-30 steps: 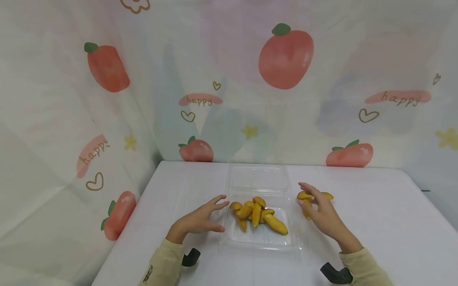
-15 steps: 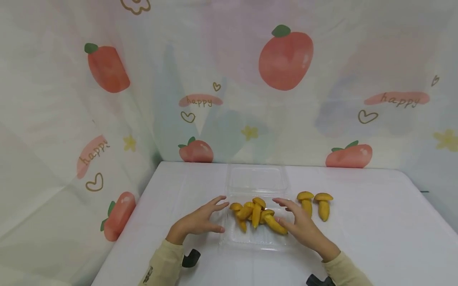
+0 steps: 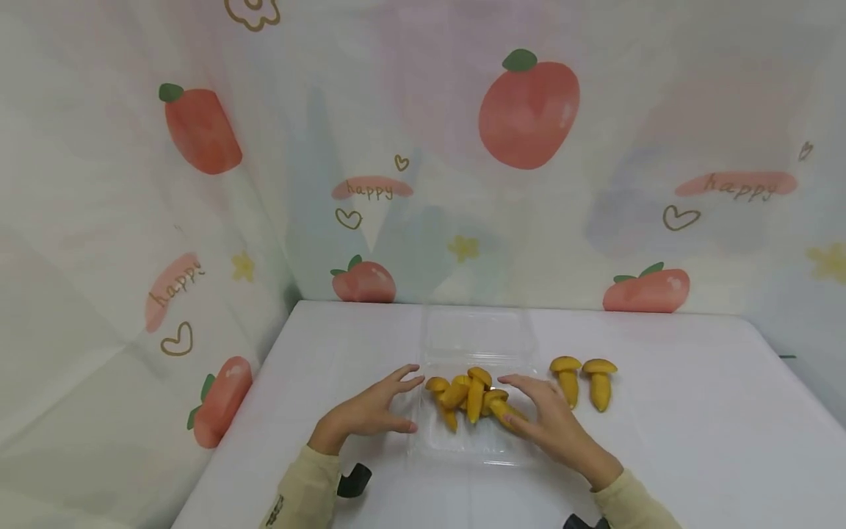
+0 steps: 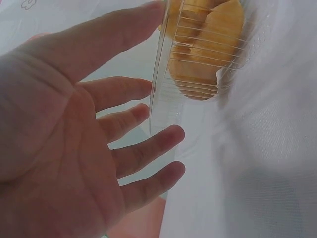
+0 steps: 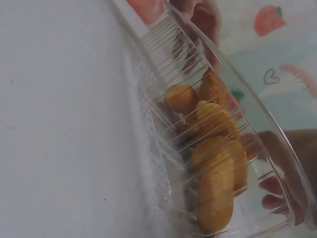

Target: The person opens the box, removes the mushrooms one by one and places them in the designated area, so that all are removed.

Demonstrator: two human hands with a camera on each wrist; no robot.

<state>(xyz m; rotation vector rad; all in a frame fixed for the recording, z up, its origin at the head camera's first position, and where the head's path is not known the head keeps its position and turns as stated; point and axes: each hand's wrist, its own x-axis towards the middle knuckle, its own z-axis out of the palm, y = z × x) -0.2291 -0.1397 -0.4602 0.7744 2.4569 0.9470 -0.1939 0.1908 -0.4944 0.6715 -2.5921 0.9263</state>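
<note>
Several yellow-brown mushrooms [image 3: 475, 397] lie piled in a clear plastic clamshell box [image 3: 456, 445], its lid [image 3: 477, 330] folded back behind it. My left hand [image 3: 366, 408] stands at the box's left side with fingers spread and nothing held; in the left wrist view the thumb and some fingertips meet or overlap the rim. My right hand [image 3: 558, 422] reaches over the box's right edge, thumb and fingers apart around the end of the rightmost mushroom [image 3: 497, 403]. That end is partly hidden by the thumb. Through the ribbed wall, the right wrist view shows the mushrooms [image 5: 215, 183].
Two more mushrooms, one [image 3: 566, 378] partly behind my right hand and another [image 3: 600, 383] beside it, lie on the white table [image 3: 700, 426] right of the box. A printed fabric backdrop [image 3: 436, 147] rises along the table's back and left.
My right hand has moved left from the two loose mushrooms to the box's right edge, uncovering them. My left hand and the piled mushrooms have stayed put.
</note>
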